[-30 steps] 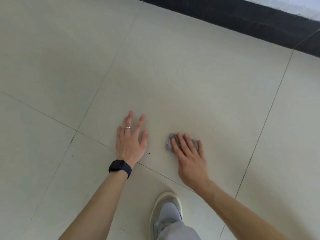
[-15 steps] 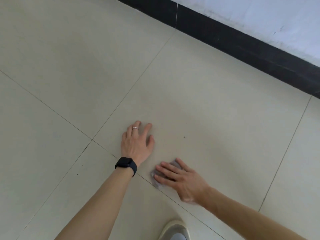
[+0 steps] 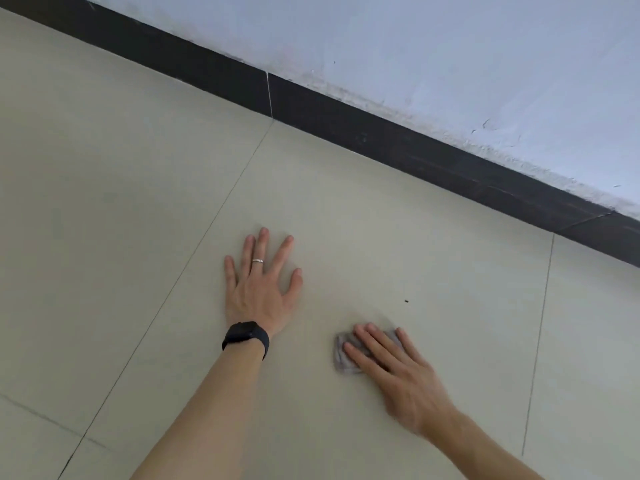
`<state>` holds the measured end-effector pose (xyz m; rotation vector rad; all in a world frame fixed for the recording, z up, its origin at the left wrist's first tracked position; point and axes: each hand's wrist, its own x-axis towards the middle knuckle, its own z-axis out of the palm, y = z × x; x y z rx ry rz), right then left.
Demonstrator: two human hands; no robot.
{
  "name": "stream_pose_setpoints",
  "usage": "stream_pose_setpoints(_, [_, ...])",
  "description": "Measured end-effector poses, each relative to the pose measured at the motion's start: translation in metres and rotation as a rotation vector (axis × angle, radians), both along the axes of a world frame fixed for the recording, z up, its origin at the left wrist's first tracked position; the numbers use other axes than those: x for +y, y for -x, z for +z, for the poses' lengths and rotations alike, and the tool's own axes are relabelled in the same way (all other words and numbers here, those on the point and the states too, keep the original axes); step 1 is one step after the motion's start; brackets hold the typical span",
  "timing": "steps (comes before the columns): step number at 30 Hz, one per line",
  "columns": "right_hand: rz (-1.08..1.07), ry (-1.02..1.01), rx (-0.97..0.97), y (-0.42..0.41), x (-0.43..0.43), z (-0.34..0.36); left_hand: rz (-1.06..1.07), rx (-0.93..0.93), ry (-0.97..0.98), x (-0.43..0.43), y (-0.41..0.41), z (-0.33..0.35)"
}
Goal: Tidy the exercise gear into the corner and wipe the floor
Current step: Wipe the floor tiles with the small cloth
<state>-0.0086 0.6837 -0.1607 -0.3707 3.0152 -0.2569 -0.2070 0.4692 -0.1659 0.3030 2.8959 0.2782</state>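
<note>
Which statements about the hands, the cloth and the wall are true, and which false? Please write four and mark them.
1. The right hand presses a grey cloth flat on the floor tile. True.
2. The left hand holds the cloth. False: it rests flat on bare tile, apart from the cloth.
3. A dark speck lies on the tile beyond the cloth. True.
4. The skirting board is white. False: it is black.
</note>
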Motion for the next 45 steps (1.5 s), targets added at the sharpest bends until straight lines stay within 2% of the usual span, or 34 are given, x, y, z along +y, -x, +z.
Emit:
stream_pose_setpoints(1, [0.01,-0.019,0.016,0.009,0.023,0.0,0.001,0.004,-0.003,0.0,0.0,0.0])
stream_pose_setpoints(2, [-0.079,-0.028,0.017,0.02,0.044,0.0,0.003,0.007,-0.003,-0.001,0.0,0.0])
stream_pose_setpoints(6, [-1.002,0.152,-0.038,0.079,0.089,0.0,0.009,-0.03,0.016,-0.001,0.002,0.0])
stream_pose_setpoints(8, [-1.273,0.159,-0.002,0.105,0.083,-0.001,0.013,-0.029,0.024,-0.002,0.001,0.0])
stream_pose_setpoints(9, [-1.305,0.155,0.025,0.115,0.076,-0.001,0.014,-0.026,0.031,-0.002,0.001,-0.001])
stream_pose_setpoints(10, [-1.253,0.164,0.043,0.121,0.066,-0.002,0.014,-0.027,0.038,-0.002,0.002,-0.001])
stream_pose_setpoints(11, [-1.099,0.181,0.05,0.125,0.053,-0.003,0.015,-0.033,0.042,-0.001,0.003,-0.002])
stream_pose_setpoints(14, [-0.52,0.26,-0.002,0.125,0.015,-0.004,0.012,-0.055,0.053,0.0,0.004,-0.003])
stream_pose_setpoints(16, [-0.42,0.315,0.046,0.117,0.016,-0.001,0.014,-0.062,0.059,-0.001,0.004,-0.001])
stream_pose_setpoints(18, [-0.613,0.344,0.13,0.099,0.033,0.001,0.01,-0.08,0.067,0.0,0.005,0.001])
stream_pose_setpoints(20, [-0.969,0.369,0.205,0.081,0.061,0.004,0.01,-0.084,0.071,0.002,0.006,0.002])
stream_pose_setpoints(22, [-1.335,0.343,0.145,0.082,0.084,0.007,0.016,-0.087,0.066,0.001,0.006,0.002])
stream_pose_setpoints(23, [-1.453,0.292,0.078,0.092,0.088,0.006,0.013,-0.086,0.063,0.001,0.005,0.001])
stream_pose_setpoints(24, [-1.481,0.248,0.032,0.106,0.085,0.006,0.008,-0.081,0.066,0.001,0.005,0.001])
stream_pose_setpoints(26, [-1.247,0.225,-0.025,0.136,0.057,0.005,0.004,-0.079,0.067,0.002,0.006,0.0])
stream_pose_setpoints(29, [-0.563,0.266,-0.166,0.148,-0.015,0.009,0.006,-0.093,0.064,0.001,0.006,0.0])
stream_pose_setpoints(30, [-0.43,0.268,-0.194,0.142,-0.026,0.009,0.008,-0.092,0.068,0.0,0.006,-0.001])
stream_pose_setpoints(31, [-0.396,0.282,-0.175,0.138,-0.023,0.01,0.011,-0.087,0.071,-0.001,0.005,-0.001])
stream_pose_setpoints(33, [-0.581,0.294,-0.083,0.138,0.01,0.009,0.007,-0.066,0.069,-0.001,0.005,-0.003])
stream_pose_setpoints(37, [-1.415,0.237,0.004,0.182,0.087,0.009,-0.011,-0.031,0.057,-0.001,0.005,-0.007])
stream_pose_setpoints(39, [-1.709,0.229,0.046,0.23,0.083,0.008,-0.006,-0.012,0.042,-0.001,0.005,-0.009])
stream_pose_setpoints(40, [-1.712,0.218,0.039,0.251,0.07,0.008,-0.003,-0.004,0.037,-0.001,0.004,-0.009])
stream_pose_setpoints(41, [-1.623,0.229,-0.006,0.268,0.054,0.007,-0.003,0.003,0.036,-0.001,0.004,-0.01])
stream_pose_setpoints(42, [-1.431,0.243,-0.065,0.278,0.035,0.006,-0.003,0.007,0.036,-0.001,0.004,-0.01])
stream_pose_setpoints(45, [-0.597,0.232,-0.214,0.271,-0.006,0.012,-0.002,0.002,0.039,-0.001,0.006,-0.008])
